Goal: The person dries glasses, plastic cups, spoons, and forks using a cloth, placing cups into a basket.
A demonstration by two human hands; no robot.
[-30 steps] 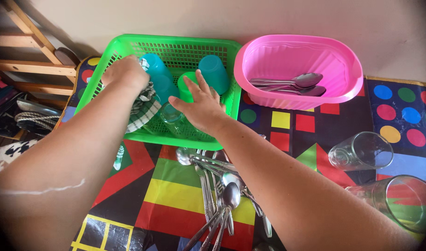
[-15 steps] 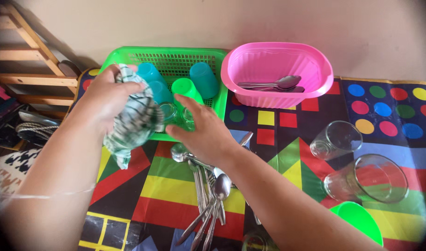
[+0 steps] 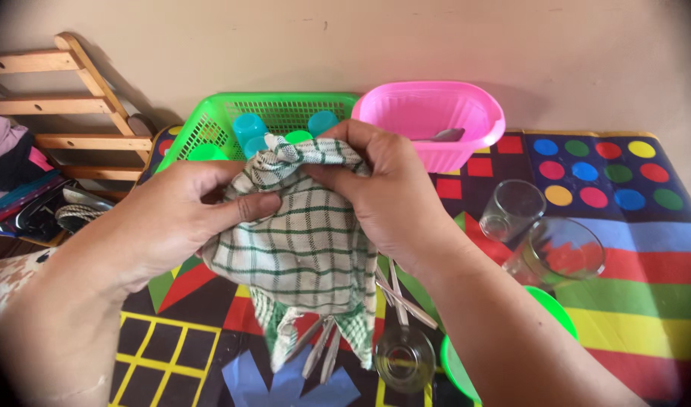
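Half a second ago only the left hand (image 3: 161, 226) held the green-and-white checked dish towel (image 3: 304, 245), bunched up over the green basket (image 3: 210, 120), while the right hand (image 3: 383, 192) hovered with fingers spread above the spoons. Now both hands grip the towel at the centre of the frame, opened out between them. The left thumb and fingers are pinched shut on its left edge; the right fingers are curled tight on its top fold. The towel hangs down over the pile of spoons (image 3: 394, 294), of which only a few handles poke out below and to the right of the cloth. The view has also pulled back, so the baskets sit higher and smaller in the frame.

Counted: one checked towel. Two baskets, the green one at upper centre-left and a pink oval basket (image 3: 466, 120) just to its right. In the green basket four tumbler tops show: two blue (image 3: 249, 126) and two green (image 3: 202, 152). One spoon bowl peeks out of the pink basket. Three clear drinking glasses: two lying at right of centre (image 3: 515, 211), one at bottom centre (image 3: 404, 358). One green cup (image 3: 455, 369) rests at the bottom edge, beside the right forearm. All rest on a multicoloured patterned tablecloth (image 3: 632, 226). A wooden rack (image 3: 74, 98) stands at upper left.
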